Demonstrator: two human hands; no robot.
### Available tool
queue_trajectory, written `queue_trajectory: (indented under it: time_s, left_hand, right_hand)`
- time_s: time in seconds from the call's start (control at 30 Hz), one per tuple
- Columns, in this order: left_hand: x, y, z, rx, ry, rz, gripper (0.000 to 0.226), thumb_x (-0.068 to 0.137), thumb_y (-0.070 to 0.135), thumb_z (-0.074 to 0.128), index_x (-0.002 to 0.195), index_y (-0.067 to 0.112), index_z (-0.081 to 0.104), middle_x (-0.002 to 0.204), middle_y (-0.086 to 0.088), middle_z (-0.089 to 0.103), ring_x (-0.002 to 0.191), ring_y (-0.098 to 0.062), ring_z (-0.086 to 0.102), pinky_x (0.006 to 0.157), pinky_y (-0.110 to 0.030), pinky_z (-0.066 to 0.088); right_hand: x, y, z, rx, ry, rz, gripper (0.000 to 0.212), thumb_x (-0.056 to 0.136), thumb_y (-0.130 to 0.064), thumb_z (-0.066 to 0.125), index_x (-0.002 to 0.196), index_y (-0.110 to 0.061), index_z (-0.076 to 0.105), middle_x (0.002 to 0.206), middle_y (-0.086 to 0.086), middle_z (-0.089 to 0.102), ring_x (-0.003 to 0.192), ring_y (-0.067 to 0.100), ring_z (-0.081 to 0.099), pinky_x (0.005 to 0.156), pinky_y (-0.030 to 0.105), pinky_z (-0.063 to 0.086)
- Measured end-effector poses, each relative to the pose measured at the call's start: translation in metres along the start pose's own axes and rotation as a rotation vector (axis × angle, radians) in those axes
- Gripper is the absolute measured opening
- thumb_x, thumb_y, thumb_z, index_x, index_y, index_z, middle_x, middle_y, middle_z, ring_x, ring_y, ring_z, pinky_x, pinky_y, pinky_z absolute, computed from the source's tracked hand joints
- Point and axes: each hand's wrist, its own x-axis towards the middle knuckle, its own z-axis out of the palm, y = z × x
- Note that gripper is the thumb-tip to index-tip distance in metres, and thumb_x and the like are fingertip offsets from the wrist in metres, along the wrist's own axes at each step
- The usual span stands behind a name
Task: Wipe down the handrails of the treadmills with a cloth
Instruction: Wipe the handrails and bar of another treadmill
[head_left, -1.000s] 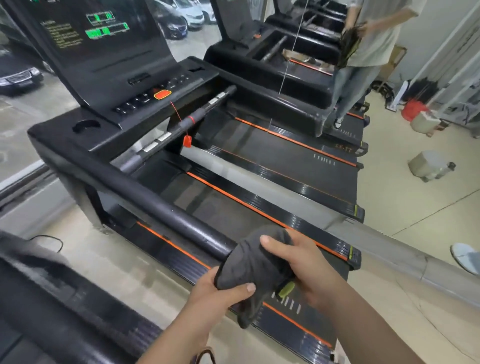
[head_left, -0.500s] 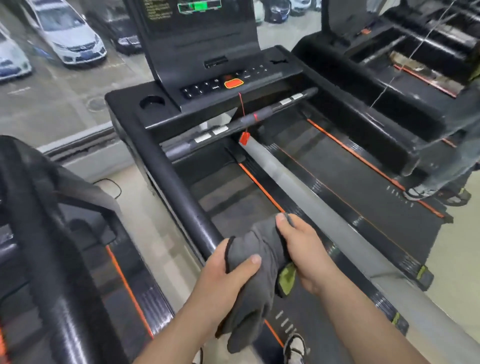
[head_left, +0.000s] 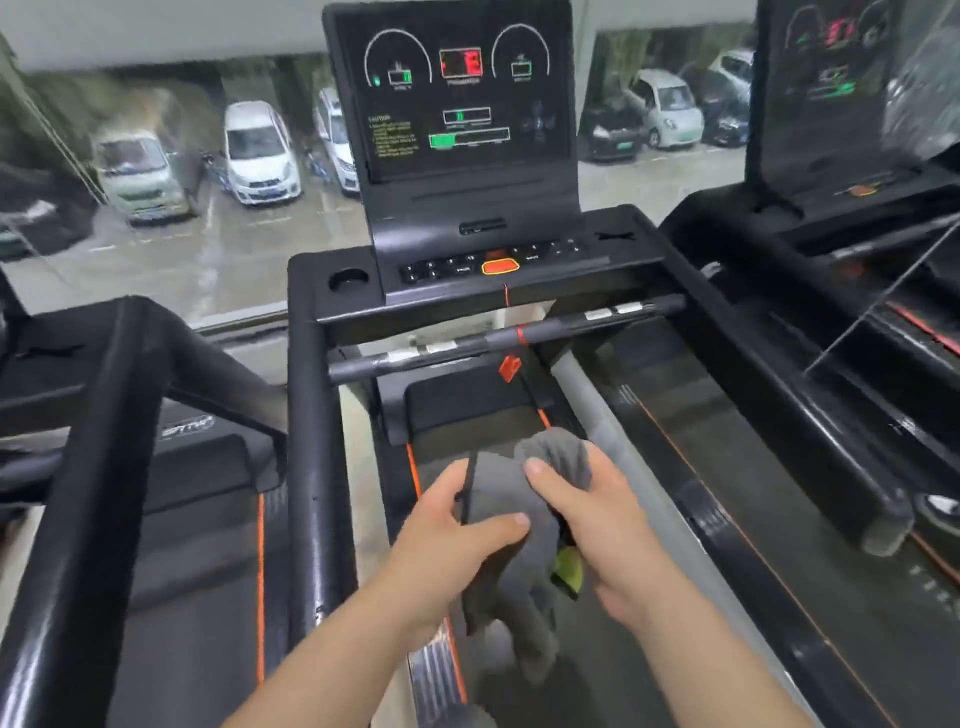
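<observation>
A grey cloth (head_left: 511, 499) with a yellow-green tag is held in both hands above the treadmill belt. My left hand (head_left: 452, 540) grips its left side with the thumb across the front. My right hand (head_left: 597, 525) grips its right side, fingers over the top. The cloth hangs clear of the rails. The black left handrail (head_left: 311, 441) runs just left of my hands, up to the console (head_left: 483, 260). The black right handrail (head_left: 769, 395) lies further right. A grey crossbar (head_left: 493, 340) spans between them.
Another treadmill's rail (head_left: 98, 452) stands at the left and a third treadmill (head_left: 857, 218) at the right. A red safety clip (head_left: 509, 368) dangles from the console. A window with parked cars lies ahead.
The view has swung left and now faces the console straight on. Both hands have carried the cloth off the left handrail's end and hold it over the belt.
</observation>
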Motion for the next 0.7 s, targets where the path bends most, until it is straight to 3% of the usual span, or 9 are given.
queue_trajectory:
  time_s: [0.07, 0.17, 0.27, 0.4, 0.53, 0.63, 0.7]
  left_hand:
    - [0.020, 0.006, 0.006, -0.073, 0.095, -0.070, 0.055, 0.070, 0.023, 0.092, 0.119, 0.017, 0.067, 0.110, -0.010, 0.077, 0.101, -0.025, 0.075, 0.096, -0.050, 0.058]
    - [0.057, 0.021, 0.010, -0.209, -0.068, -0.172, 0.040, 0.090, 0.026, 0.078, 0.124, 0.006, 0.071, 0.120, -0.020, 0.073, 0.114, -0.036, 0.070, 0.106, -0.054, 0.051]
    - [0.106, 0.039, 0.013, -0.225, -0.151, -0.146, 0.033, 0.098, 0.025, 0.068, 0.128, 0.012, 0.071, 0.126, -0.019, 0.071, 0.119, -0.037, 0.067, 0.109, -0.054, 0.047]
    - [0.182, 0.079, 0.018, -0.141, -0.006, -0.033, 0.029, 0.093, 0.026, 0.074, 0.121, 0.018, 0.074, 0.113, -0.009, 0.077, 0.107, -0.027, 0.074, 0.101, -0.048, 0.054]
    - [0.240, 0.114, 0.010, -0.055, 0.248, 0.041, 0.036, 0.082, 0.045, 0.079, 0.111, 0.026, 0.075, 0.105, 0.003, 0.079, 0.102, -0.019, 0.074, 0.099, -0.049, 0.055]
    - [0.272, 0.139, -0.002, -0.159, 0.380, 0.100, 0.015, 0.091, 0.027, 0.070, 0.102, 0.023, 0.078, 0.101, -0.001, 0.080, 0.098, -0.021, 0.076, 0.097, -0.050, 0.056]
    - [0.293, 0.153, -0.012, -0.251, 0.454, 0.107, 0.017, 0.095, 0.022, 0.065, 0.105, 0.022, 0.078, 0.102, -0.003, 0.080, 0.098, -0.024, 0.076, 0.097, -0.049, 0.056]
  right_hand:
    - [0.028, -0.015, -0.007, 0.005, -0.013, -0.032, 0.015, 0.094, -0.029, 0.072, 0.107, -0.021, 0.068, 0.111, 0.013, 0.073, 0.106, 0.032, 0.071, 0.093, 0.051, 0.058]
    - [0.075, -0.043, -0.010, 0.039, -0.020, -0.040, 0.011, 0.100, -0.020, 0.066, 0.109, -0.013, 0.065, 0.105, 0.015, 0.072, 0.096, 0.027, 0.072, 0.080, 0.042, 0.059]
    - [0.127, -0.070, -0.013, -0.035, -0.082, -0.045, 0.013, 0.099, -0.026, 0.067, 0.110, -0.020, 0.069, 0.110, 0.010, 0.074, 0.107, 0.027, 0.071, 0.093, 0.045, 0.057]
    - [0.204, -0.109, -0.012, -0.102, -0.130, -0.006, 0.013, 0.102, -0.023, 0.062, 0.109, -0.017, 0.071, 0.107, 0.009, 0.076, 0.105, 0.026, 0.073, 0.094, 0.044, 0.057]
    - [0.273, -0.144, 0.001, -0.167, -0.189, 0.010, 0.015, 0.104, -0.021, 0.059, 0.112, -0.013, 0.069, 0.106, 0.009, 0.077, 0.098, 0.020, 0.075, 0.077, 0.031, 0.060]
    - [0.324, -0.155, 0.022, -0.299, -0.248, -0.006, 0.014, 0.102, -0.029, 0.062, 0.112, -0.023, 0.070, 0.107, -0.002, 0.077, 0.099, 0.010, 0.072, 0.082, 0.025, 0.056]
    - [0.359, -0.159, 0.037, -0.414, -0.262, -0.025, 0.016, 0.099, -0.033, 0.065, 0.112, -0.023, 0.067, 0.106, -0.005, 0.075, 0.094, 0.004, 0.070, 0.072, 0.017, 0.052]
